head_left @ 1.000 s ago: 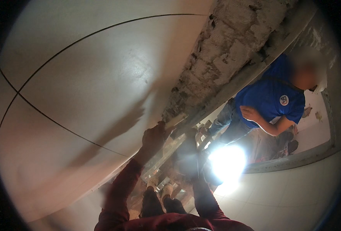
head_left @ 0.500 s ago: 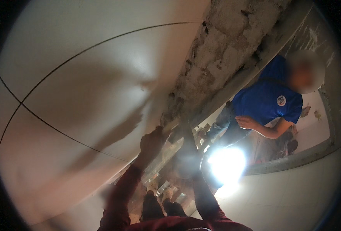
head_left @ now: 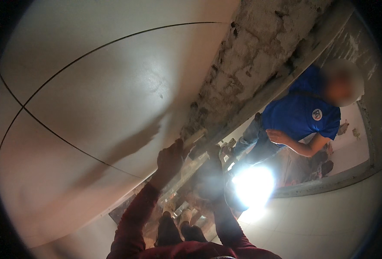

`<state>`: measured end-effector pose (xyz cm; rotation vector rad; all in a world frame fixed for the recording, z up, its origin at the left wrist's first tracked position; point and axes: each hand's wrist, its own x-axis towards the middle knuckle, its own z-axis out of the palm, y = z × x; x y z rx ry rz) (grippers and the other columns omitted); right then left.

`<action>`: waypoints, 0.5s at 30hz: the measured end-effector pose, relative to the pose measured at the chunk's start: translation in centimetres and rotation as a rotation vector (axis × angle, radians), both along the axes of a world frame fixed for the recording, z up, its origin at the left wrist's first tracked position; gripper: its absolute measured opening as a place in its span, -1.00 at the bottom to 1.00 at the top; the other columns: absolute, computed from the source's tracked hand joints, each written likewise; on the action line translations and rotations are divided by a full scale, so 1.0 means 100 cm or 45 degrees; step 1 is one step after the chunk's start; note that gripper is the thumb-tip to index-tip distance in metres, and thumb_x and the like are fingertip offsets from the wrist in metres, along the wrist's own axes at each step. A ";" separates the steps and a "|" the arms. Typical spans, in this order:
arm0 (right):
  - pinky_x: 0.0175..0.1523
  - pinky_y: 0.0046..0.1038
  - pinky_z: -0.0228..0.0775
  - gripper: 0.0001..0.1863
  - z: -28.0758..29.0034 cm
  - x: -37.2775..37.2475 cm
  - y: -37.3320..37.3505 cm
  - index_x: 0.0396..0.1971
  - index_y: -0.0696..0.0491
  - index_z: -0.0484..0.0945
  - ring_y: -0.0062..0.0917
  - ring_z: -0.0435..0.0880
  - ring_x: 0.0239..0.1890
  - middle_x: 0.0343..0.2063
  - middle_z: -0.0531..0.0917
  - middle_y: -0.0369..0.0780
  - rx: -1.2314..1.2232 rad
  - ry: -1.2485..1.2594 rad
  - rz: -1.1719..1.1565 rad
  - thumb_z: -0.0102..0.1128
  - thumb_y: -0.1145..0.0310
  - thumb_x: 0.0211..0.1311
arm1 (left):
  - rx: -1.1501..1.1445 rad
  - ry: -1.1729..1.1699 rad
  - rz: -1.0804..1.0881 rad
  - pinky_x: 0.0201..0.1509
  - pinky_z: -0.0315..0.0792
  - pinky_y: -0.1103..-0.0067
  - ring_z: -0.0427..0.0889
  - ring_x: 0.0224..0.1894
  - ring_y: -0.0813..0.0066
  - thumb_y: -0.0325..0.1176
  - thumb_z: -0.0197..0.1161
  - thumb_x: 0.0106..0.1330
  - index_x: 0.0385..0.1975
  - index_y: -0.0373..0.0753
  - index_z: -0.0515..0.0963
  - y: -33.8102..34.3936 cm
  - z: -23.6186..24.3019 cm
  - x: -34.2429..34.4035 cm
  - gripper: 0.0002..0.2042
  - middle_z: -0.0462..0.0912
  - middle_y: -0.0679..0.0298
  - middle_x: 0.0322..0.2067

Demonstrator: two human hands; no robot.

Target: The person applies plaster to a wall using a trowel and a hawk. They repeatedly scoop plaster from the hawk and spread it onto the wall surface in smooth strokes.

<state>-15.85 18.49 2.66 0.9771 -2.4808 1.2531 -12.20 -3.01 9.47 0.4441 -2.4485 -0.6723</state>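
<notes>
My left hand (head_left: 170,157) is closed in a fist beside the lower end of a strip of rough, bare masonry (head_left: 247,64). A pale narrow piece (head_left: 196,137) shows just past its knuckles; whether the fist holds it I cannot tell. To the right, my right hand (head_left: 214,157) is raised near the lower edge of that strip. Glare and haze blur its fingers, so any grip there is hidden. A small dark block (head_left: 196,152) shows between the hands, and I cannot make out what it belongs to.
Large pale tiles (head_left: 91,86) with dark joints cover the wall at left, crossed by an arm's shadow. A dazzling lamp (head_left: 253,185) glares right of my arm. Beyond the opening stands a person in a blue shirt (head_left: 301,108). Below me are my shoes (head_left: 169,207).
The pale narrow piece now shows beside my left fist. My right hand has dropped slightly from the masonry strip. The view has shifted a little; the other person holds much the same pose.
</notes>
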 end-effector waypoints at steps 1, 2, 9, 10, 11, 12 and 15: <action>-0.48 -0.32 0.39 -0.56 -0.017 -0.006 0.001 -0.08 0.15 0.48 -0.27 0.55 -0.52 -0.28 0.55 -0.09 0.007 0.074 -0.068 0.19 0.52 -0.08 | 0.007 -0.034 -0.011 -0.64 0.48 0.31 0.60 -0.66 0.09 -0.07 0.16 0.35 -0.42 -0.24 0.37 0.000 0.003 0.000 -0.67 0.57 0.09 -0.67; -0.49 -0.34 0.40 -0.59 -0.014 -0.017 -0.019 -0.11 0.15 0.49 -0.27 0.56 -0.53 -0.32 0.56 -0.11 0.086 0.477 -0.117 0.18 0.53 -0.08 | -0.006 -0.051 -0.005 -0.64 0.48 0.31 0.60 -0.67 0.09 -0.07 0.15 0.35 -0.42 -0.24 0.37 -0.001 0.002 0.001 -0.66 0.57 0.09 -0.67; -0.51 -0.37 0.29 -0.60 0.007 -0.006 -0.014 -0.12 0.14 0.51 -0.29 0.55 -0.44 -0.26 0.57 -0.10 -0.089 -0.242 0.083 0.14 0.56 -0.09 | -0.025 0.112 0.027 -0.72 0.41 0.35 0.54 -0.74 0.17 -0.01 0.13 0.35 -0.45 -0.20 0.36 -0.003 0.003 -0.004 -0.64 0.48 0.19 -0.74; -0.51 -0.38 0.29 -0.61 -0.003 -0.007 -0.014 -0.13 0.13 0.52 -0.29 0.57 -0.41 -0.25 0.58 -0.10 -0.099 -0.262 0.044 0.15 0.55 -0.08 | -0.037 0.129 0.038 -0.75 0.40 0.38 0.51 -0.77 0.21 0.02 0.13 0.33 -0.46 -0.19 0.37 -0.001 0.000 -0.003 -0.63 0.46 0.23 -0.75; -0.50 -0.39 0.30 -0.62 -0.003 -0.005 -0.018 -0.14 0.13 0.52 -0.30 0.58 -0.38 -0.25 0.58 -0.09 -0.108 -0.279 0.003 0.15 0.54 -0.07 | -0.032 0.097 0.038 -0.74 0.40 0.37 0.52 -0.76 0.21 0.02 0.13 0.34 -0.45 -0.20 0.37 0.000 -0.002 -0.003 -0.63 0.46 0.23 -0.74; -0.48 -0.40 0.32 -0.64 -0.002 -0.013 -0.022 -0.14 0.13 0.53 -0.31 0.60 -0.35 -0.25 0.59 -0.09 0.141 0.057 -0.023 0.16 0.52 -0.05 | -0.027 0.066 0.037 -0.74 0.41 0.37 0.53 -0.76 0.21 0.01 0.12 0.34 -0.44 -0.20 0.38 0.000 -0.003 -0.003 -0.63 0.47 0.23 -0.74; -0.48 -0.44 0.29 -0.68 0.007 -0.002 -0.032 -0.17 0.13 0.54 -0.33 0.61 -0.31 -0.22 0.60 -0.08 -0.247 -0.216 0.142 0.19 0.47 -0.02 | -0.043 -0.030 0.063 -0.71 0.42 0.36 0.55 -0.73 0.20 0.00 0.12 0.34 -0.42 -0.21 0.40 -0.002 0.005 0.006 -0.64 0.49 0.22 -0.72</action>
